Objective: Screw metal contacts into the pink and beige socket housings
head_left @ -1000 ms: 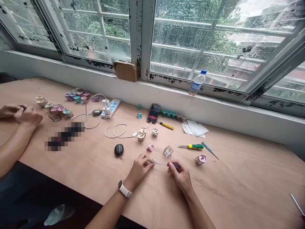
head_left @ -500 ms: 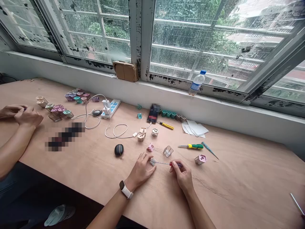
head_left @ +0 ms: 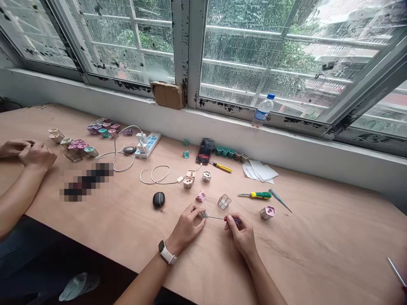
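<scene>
My left hand [head_left: 187, 228], with a white-strapped watch on the wrist, pinches a small metal-and-clear part [head_left: 203, 214] just above the plywood table [head_left: 318, 250]. My right hand [head_left: 241, 234] grips a small screwdriver [head_left: 219, 218] with a dark red and purple handle. Its thin shaft runs left, and the tip meets the small part. A hexagonal clear casing [head_left: 224, 201] lies just beyond my hands, with a pink piece [head_left: 201, 196] to its left. A pink hexagonal block [head_left: 267, 212] sits to the right.
Beige blocks [head_left: 188, 182] and a black oval case [head_left: 158, 199] lie ahead. Farther off are screwdrivers [head_left: 254, 195], tweezers [head_left: 280, 200], a power strip [head_left: 148, 145] and white cables [head_left: 155, 176]. A co-worker's hands [head_left: 36, 153] work at the left beside coloured blocks [head_left: 76, 148]. Windows line the far edge.
My left fingers have shifted on the small part and lifted it slightly from the table. The screwdriver handle has moved a little left. The co-worker's hands have barely moved.
</scene>
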`<state>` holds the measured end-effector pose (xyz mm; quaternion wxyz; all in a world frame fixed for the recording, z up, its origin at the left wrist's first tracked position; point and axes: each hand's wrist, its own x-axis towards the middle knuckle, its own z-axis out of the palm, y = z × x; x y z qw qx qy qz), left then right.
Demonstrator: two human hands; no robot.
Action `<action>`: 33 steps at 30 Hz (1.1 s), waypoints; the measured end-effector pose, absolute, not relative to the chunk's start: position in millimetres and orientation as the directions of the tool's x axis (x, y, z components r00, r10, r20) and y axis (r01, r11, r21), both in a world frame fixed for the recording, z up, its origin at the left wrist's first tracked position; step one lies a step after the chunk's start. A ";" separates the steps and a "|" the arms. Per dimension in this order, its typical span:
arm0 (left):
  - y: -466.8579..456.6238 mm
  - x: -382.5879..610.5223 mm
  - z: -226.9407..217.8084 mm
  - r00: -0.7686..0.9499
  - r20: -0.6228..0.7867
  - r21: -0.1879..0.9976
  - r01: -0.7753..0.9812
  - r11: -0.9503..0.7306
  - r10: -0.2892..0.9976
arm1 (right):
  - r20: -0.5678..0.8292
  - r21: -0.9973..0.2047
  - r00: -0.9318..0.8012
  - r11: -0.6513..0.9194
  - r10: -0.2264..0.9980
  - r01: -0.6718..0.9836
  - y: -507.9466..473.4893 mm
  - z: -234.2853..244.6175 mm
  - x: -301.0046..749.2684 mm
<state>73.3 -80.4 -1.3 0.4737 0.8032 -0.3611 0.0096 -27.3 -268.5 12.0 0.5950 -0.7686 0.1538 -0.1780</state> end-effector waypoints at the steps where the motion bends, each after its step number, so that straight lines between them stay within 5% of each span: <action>1: -80.1 73.2 -1.6 0.740 0.360 0.757 -0.588 -0.286 -0.568 | 0.092 -0.969 0.891 -0.247 -0.444 -0.022 -268.4 11.8 -27.2; 33: -80.3 73.2 -5.4 0.729 0.438 0.770 -0.606 -0.199 -0.526 | 0.046 -0.983 0.961 -0.184 -0.271 -0.005 -267.7 10.8 -27.7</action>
